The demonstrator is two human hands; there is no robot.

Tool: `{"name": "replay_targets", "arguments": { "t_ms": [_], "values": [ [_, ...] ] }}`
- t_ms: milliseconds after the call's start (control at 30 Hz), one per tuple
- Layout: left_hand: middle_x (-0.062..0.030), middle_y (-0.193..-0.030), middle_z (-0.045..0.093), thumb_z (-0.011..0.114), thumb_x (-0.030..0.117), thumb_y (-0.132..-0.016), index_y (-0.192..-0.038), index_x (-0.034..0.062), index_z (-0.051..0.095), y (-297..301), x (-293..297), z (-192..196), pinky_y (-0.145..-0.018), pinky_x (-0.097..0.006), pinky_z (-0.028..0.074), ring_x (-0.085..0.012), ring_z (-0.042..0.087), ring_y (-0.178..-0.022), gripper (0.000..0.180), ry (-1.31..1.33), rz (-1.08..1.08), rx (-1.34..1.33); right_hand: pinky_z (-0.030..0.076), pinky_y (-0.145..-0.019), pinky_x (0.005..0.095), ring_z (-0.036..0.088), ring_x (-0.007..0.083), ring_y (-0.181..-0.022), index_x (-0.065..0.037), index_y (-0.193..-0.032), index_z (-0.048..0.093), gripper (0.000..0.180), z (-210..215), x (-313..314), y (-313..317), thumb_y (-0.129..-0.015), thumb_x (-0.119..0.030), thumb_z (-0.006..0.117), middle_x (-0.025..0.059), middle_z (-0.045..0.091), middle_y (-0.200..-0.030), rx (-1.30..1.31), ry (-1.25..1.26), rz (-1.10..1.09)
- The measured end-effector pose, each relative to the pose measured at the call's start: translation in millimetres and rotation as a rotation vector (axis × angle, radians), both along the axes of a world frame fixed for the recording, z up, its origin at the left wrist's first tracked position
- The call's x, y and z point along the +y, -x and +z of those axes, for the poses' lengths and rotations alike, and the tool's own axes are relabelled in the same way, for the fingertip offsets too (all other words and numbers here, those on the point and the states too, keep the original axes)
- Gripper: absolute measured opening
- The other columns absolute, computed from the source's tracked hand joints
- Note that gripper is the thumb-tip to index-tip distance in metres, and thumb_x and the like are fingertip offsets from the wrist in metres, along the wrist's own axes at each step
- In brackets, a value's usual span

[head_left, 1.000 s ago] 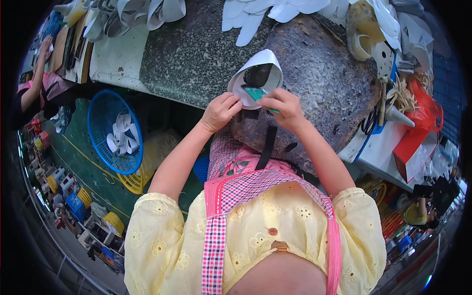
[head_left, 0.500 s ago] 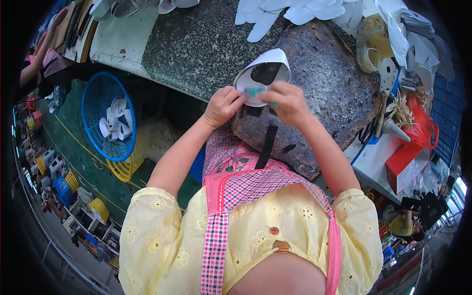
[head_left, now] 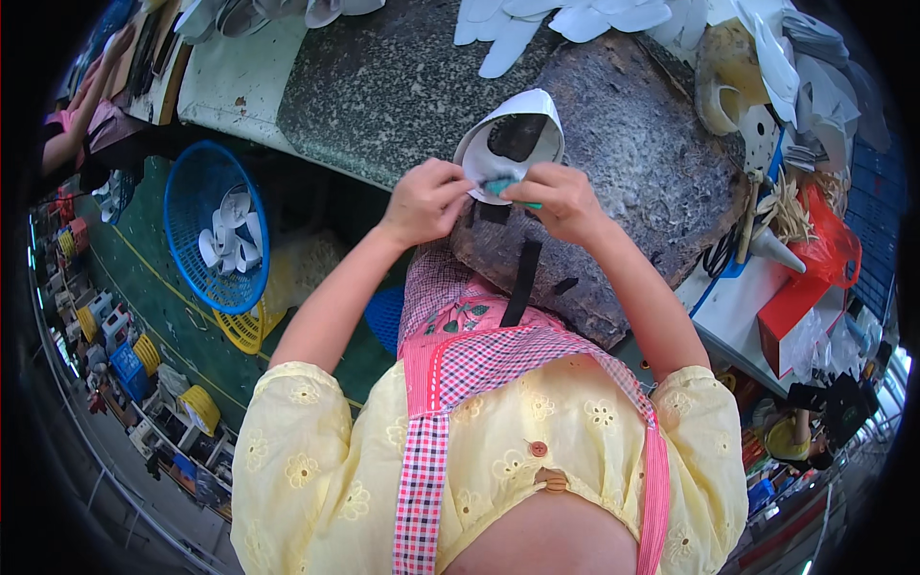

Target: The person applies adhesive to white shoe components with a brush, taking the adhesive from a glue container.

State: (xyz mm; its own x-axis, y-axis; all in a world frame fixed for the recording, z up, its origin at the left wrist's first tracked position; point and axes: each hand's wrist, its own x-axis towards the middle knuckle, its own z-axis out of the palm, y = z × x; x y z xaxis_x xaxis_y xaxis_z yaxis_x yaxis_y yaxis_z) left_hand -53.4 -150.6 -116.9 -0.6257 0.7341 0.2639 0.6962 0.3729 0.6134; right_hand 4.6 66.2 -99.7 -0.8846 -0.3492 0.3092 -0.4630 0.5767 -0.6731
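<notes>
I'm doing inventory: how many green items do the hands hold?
1: the green item, in the right hand, at the white curved piece; the fingers partly hide it.

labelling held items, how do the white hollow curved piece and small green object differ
Colour: the white hollow curved piece is white; the small green object is teal-green.
Size: the white piece looks much larger than the green object's visible part.
Hold: the left hand pinches the white piece's rim; the right hand grips the green object, partly covering it.
Shared: both are hand-held.
</notes>
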Motion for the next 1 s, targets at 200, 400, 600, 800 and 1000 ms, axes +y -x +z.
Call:
{"name": "replay_targets", "arguments": {
  "t_ms": [200,400,600,800,1000],
  "values": [
    [-0.0087,-0.088,0.057,0.064,0.018,-0.063,-0.092,0.0088,0.061,65.1,61.3,28.5,-0.075,-0.033,0.044,-0.0255,0.052,-0.087,0.03,0.02,0.131,-0.081,0.041,-0.051,0.0289,0.054,0.0207,-0.06,-0.011,-0.084,0.062,0.025,13.0,1.2,-10.9,-0.063,0.001,0.063,0.0049,0.054,-0.068,-0.048,0.188,-0.095],
    [-0.0053,-0.078,0.055,0.067,0.022,-0.064,-0.087,0.0104,0.06,81.9,96.3,21.7,-0.07,-0.033,0.044,-0.0227,0.052,-0.08,0.027,0.185,-0.116,0.049,0.041,-0.05,0.0297,0.053,0.0213,-0.057,-0.011,-0.087,0.062,0.026,18.0,6.1,-8.3,-0.064,-0.001,0.063,0.0055,0.053,-0.066,-0.019,0.352,-0.362],
    [-0.0044,-0.074,0.054,0.066,0.02,-0.067,-0.083,0.0096,0.059,85.3,119.4,37.3,-0.065,-0.033,0.044,-0.0216,0.053,-0.075,0.02,0.154,-0.262,0.24,0.042,-0.051,0.0304,0.054,0.0204,-0.06,-0.011,-0.086,0.062,0.025,7.1,9.9,-18.5,-0.063,-0.001,0.062,0.0049,0.053,-0.066,0.116,0.281,-0.345],
    [-0.0049,-0.076,0.054,0.061,0.019,-0.072,-0.085,0.0085,0.059,98.6,129.1,29.1,-0.064,-0.031,0.045,-0.0212,0.054,-0.078,0.017,0.316,-0.331,0.22,0.04,-0.046,0.03,0.051,0.0203,-0.051,-0.008,-0.091,0.059,0.025,8.2,10.1,-20.8,-0.067,0.0,0.061,0.0058,0.052,-0.065,0.168,0.259,-0.573],
    [-0.0007,-0.079,0.049,0.061,0.018,-0.067,-0.089,0.0099,0.057,103.8,129.2,37.1,-0.063,-0.03,0.045,-0.0174,0.052,-0.076,0.024,0.292,-0.691,0.501,0.039,-0.043,0.0295,0.05,0.0202,-0.048,-0.007,-0.091,0.059,0.024,21.9,13.9,-31.4,-0.069,0.0,0.061,0.0061,0.051,-0.063,0.173,0.322,-0.617]
  ]
}}
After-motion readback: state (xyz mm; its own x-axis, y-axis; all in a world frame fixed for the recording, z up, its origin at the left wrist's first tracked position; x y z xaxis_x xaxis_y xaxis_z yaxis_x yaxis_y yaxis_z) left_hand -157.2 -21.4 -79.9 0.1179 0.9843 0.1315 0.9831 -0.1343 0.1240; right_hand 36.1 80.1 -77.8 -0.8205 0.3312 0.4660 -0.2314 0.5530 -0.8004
